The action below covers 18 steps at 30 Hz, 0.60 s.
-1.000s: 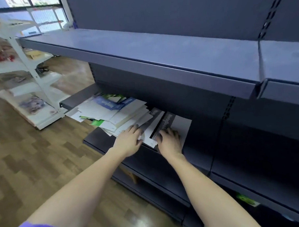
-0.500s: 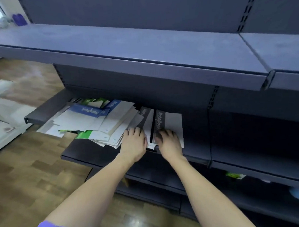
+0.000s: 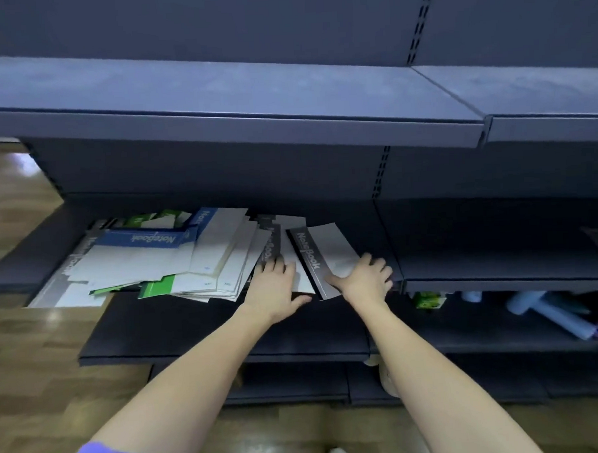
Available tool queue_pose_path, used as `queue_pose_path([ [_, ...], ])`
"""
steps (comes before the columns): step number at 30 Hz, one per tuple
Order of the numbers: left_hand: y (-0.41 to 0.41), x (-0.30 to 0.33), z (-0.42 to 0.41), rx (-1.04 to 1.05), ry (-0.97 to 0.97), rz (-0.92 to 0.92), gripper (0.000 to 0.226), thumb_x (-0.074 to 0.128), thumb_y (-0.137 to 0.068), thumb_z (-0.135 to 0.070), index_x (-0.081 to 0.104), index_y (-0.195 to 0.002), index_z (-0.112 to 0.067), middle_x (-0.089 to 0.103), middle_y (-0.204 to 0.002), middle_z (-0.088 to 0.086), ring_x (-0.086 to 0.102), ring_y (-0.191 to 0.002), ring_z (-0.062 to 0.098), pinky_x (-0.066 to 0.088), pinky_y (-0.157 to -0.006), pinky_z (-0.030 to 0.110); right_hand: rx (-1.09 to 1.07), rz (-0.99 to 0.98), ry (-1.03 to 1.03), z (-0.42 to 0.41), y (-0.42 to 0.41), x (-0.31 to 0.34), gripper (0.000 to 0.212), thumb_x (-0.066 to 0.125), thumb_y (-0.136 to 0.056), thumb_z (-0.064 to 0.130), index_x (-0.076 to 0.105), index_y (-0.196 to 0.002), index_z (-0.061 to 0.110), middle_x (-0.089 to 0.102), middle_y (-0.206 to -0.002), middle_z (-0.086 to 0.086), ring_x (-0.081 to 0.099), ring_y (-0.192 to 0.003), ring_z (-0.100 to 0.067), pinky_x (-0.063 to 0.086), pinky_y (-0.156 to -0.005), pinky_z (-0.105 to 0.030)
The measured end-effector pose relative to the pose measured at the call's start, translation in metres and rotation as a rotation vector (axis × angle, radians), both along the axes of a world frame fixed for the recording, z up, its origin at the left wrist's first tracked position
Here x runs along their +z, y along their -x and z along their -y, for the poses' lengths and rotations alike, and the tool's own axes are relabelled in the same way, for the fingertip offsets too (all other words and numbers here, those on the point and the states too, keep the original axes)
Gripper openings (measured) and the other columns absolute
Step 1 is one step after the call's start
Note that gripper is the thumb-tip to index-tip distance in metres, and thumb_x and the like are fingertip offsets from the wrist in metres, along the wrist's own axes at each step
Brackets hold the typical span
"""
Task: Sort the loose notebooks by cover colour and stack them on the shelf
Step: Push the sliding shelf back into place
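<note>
So far: sorting looks barely begun, judging by how the covers lie.
Shelf: the dark middle shelf point(image 3: 199, 319) carries all the notebooks in view; its right end, past the hands, shows bare board.
Loose heap: the mixed pile point(image 3: 162, 263) sprawls over the left part of the shelf, blue, green and grey-spined covers overlapping at odd angles, some overhanging the front edge.
Blue: one blue notebook point(image 3: 144, 237) lies on top of the heap, unsorted.
Green: a green notebook point(image 3: 158, 288) pokes out at the bottom front of the heap; more green shows at the back.
Grey group: the grey notebook point(image 3: 321, 259) lies just right of the heap, apart from it, and a second grey notebook point(image 3: 278, 247) lies between it and the heap, partly tucked under both.
Left hand: the left hand point(image 3: 276, 289) rests flat on the second grey notebook, fingers straight, thumb at the shelf's front edge, gripping nothing.
Right hand: the right hand point(image 3: 365, 278) presses palm-down on the grey notebook's right side, fingers spread and slightly bent, not curled round it.
Done: at most a grey pair drawn aside, not yet squared into a stack.
Left: likely the whole heap needs splitting by colour, then squaring each stack on the shelf.
</note>
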<state>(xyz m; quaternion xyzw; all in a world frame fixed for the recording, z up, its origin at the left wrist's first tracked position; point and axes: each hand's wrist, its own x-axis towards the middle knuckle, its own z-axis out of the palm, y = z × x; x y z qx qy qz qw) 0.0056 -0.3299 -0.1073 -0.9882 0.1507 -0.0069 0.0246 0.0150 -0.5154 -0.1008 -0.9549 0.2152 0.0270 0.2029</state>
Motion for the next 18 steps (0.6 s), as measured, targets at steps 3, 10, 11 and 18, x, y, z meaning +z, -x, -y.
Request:
queue_pose_path([
  [3, 0.009, 0.002, -0.001, -0.030, -0.080, 0.023, 0.058, 0.057, -0.091, -0.035, 0.035, -0.140, -0.011, 0.048, -0.138, 0.017, 0.045, -0.126, 0.034, 0.036, -0.106, 0.045, -0.154, -0.079, -0.088, -0.008, 0.008, 0.010, 0.116, 0.085, -0.062, 0.062, 0.028, -0.145, 0.004, 0.033, -0.144, -0.020, 0.031, -0.132, -0.036, 0.043, -0.099, -0.045],
  [10, 0.027, 0.002, -0.005, -0.060, -0.028, 0.067, 0.057, 0.054, -0.084, -0.011, 0.039, -0.139, -0.009, 0.047, -0.136, 0.010, 0.045, -0.123, 0.030, 0.035, -0.101, 0.046, -0.447, -0.033, -0.902, 0.008, 0.031, 0.001, 0.054, 0.073, -0.087, 0.014, 0.048, -0.134, 0.001, 0.061, -0.123, -0.014, 0.060, -0.109, -0.030, 0.046, -0.085, -0.033],
  [11, 0.028, 0.003, -0.004, -0.075, -0.020, 0.072, 0.058, 0.055, -0.084, -0.011, 0.039, -0.140, -0.009, 0.044, -0.139, 0.009, 0.042, -0.124, 0.030, 0.034, -0.102, 0.046, -0.449, 0.014, -0.920, 0.011, 0.038, 0.003, 0.043, 0.066, -0.090, 0.010, 0.050, -0.129, 0.005, 0.062, -0.114, -0.012, 0.060, -0.101, -0.028, 0.049, -0.080, -0.034],
  [18, 0.032, 0.002, 0.009, -0.148, 0.083, 0.019, 0.066, 0.056, -0.078, 0.004, 0.040, -0.138, -0.020, 0.035, -0.146, 0.005, 0.033, -0.131, 0.033, 0.026, -0.110, 0.057, -0.419, 0.126, -1.100, 0.035, 0.065, 0.021, 0.035, 0.041, -0.097, -0.004, 0.052, -0.118, 0.021, 0.062, -0.113, -0.009, 0.062, -0.100, -0.032, 0.059, -0.059, -0.042],
])
